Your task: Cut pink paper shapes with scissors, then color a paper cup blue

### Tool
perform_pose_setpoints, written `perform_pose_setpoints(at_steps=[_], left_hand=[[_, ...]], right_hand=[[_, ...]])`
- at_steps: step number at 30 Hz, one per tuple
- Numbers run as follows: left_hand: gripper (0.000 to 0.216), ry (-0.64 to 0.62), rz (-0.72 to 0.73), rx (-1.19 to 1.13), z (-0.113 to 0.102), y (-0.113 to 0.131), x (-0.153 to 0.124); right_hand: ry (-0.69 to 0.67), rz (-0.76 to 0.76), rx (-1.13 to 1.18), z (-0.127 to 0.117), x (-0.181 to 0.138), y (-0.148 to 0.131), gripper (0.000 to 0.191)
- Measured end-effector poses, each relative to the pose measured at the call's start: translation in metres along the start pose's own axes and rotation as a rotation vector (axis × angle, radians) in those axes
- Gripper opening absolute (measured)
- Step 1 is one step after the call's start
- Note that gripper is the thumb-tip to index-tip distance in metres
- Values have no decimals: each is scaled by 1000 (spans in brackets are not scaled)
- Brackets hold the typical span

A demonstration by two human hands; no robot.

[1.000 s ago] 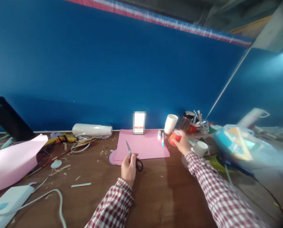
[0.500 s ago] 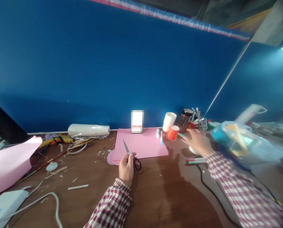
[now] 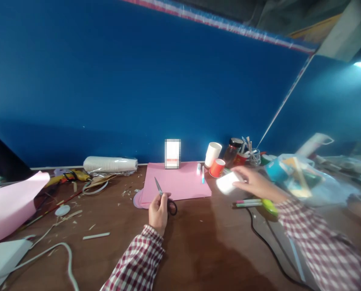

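Note:
My left hand is closed around a pair of scissors, its blades pointing up and away and its black handle loops sticking out to the right. Just beyond lies a stack of pink paper. On the right, my right hand grips a white paper cup, which is tilted and blurred by motion. Close to that cup stand a red cup and an upright white cup. Below the right wrist are several markers and a yellow-green object.
A sleeve of stacked white cups lies by the blue wall. A dark jar stands at the back right, beside plastic bags. A black cable runs along the right; a white cable curves at left.
My right hand has taken hold of the white paper cup and lifted it leftward, tilting it. The yellow-green object has come into view. My left hand keeps the scissors in about the same place.

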State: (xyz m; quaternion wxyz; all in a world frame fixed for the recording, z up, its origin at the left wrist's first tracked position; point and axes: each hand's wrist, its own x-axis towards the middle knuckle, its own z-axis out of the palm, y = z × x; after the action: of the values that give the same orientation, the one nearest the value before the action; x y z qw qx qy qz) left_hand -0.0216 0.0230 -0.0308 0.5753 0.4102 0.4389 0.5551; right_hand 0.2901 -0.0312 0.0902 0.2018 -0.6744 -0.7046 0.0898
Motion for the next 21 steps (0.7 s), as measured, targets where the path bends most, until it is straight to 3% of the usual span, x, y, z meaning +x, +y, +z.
perform_pose_setpoints(at_steps=[5,7,9,11,13,15,17,21], left_hand=[[38,33,12,-38,1,4,-2],[37,56,16,-28,1,7,-3],[35,73,25,-4,1,10,-4],[35,73,23,15,2,12,-4],[36,68,14,20,2,12,-4],[37,72,4,14,2,9,-4],[38,69,-2,-3,1,6,-3],[38,22,-13,-27,0,-2,0]], right_hand=[[-132,-315,3,63,-6,-104,46],[-172,-371,-6,85,-7,-128,47],[-199,-390,12,92,-3,-135,56],[-260,-411,48,83,11,-128,69],[-238,-325,-7,63,37,-110,60],[-22,-61,-315,41,70,-87,49],[58,67,-427,24,103,-63,44],[-19,173,-545,13,148,-24,35]])
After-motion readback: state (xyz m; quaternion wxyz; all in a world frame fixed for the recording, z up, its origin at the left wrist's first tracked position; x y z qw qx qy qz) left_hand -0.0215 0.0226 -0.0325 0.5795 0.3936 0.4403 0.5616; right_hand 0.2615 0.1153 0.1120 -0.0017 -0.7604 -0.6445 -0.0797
